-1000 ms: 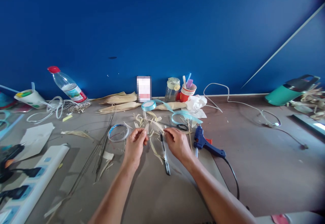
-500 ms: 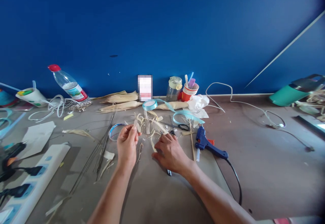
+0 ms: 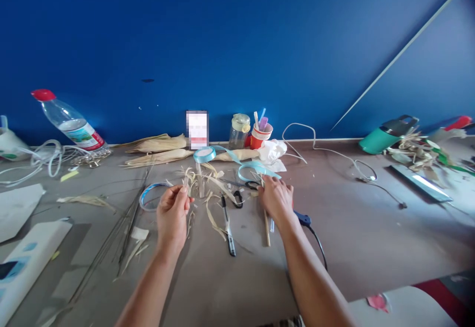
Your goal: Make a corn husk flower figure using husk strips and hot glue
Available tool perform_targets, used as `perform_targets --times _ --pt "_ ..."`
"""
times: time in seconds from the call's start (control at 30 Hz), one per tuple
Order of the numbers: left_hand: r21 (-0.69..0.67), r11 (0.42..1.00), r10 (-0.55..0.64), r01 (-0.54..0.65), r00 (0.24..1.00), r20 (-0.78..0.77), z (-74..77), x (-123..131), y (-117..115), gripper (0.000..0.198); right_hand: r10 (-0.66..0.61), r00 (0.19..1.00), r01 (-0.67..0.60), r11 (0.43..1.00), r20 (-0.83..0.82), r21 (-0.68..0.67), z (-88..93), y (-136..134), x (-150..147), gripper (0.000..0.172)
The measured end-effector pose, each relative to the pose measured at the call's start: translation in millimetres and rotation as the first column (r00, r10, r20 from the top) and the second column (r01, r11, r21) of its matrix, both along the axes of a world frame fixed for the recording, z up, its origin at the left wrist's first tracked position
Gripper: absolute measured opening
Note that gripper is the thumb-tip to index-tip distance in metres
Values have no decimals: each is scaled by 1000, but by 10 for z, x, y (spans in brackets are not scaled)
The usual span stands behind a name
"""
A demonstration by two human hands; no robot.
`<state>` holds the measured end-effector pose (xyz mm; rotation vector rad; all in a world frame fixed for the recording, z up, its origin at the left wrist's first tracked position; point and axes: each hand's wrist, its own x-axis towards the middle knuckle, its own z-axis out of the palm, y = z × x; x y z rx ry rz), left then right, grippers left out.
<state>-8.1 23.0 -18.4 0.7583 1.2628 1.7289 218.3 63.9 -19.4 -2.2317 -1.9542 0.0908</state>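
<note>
My left hand is closed in a pinch, thumb against fingers, on a small pale piece, perhaps of dried husk. Frayed husk strips lie just beyond it. Over the blue glue gun lies my right hand, palm down with bent fingers. It covers most of the gun's body, and its grip is hidden. A thin wooden stick runs out from beneath that hand. Between my hands are a utility knife and scissors with black handles.
Blue ribbon on a roll, husks, a glass jar and a red paper cup stand or lie along the wall. Left are a tilted water bottle, wires and a power strip. A green bottle lies right.
My right hand has moved right, from over the utility knife and scissors to the glue gun, uncovering the knife. My left hand keeps its pinch. The view has turned right.
</note>
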Motion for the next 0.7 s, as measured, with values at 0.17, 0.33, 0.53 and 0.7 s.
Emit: perform_targets --times 0.17,0.33,0.53,0.7 --pt "-22 999 -25 25 999 -27 -65 14 -5 17 44 999 -43 995 0 -85 -59 52 -64 24" --pt "-40 998 -47 45 997 -58 -64 27 -15 18 122 991 -124 990 -47 -63 -79 9 -222 33" --pt "-56 996 -74 70 994 -76 -64 42 -27 19 235 952 -265 954 -195 -143 -31 0 -93 28" --pt "-65 995 -78 72 993 -84 -71 45 -35 17 124 945 -155 984 -301 -82 9 32 -14 29"
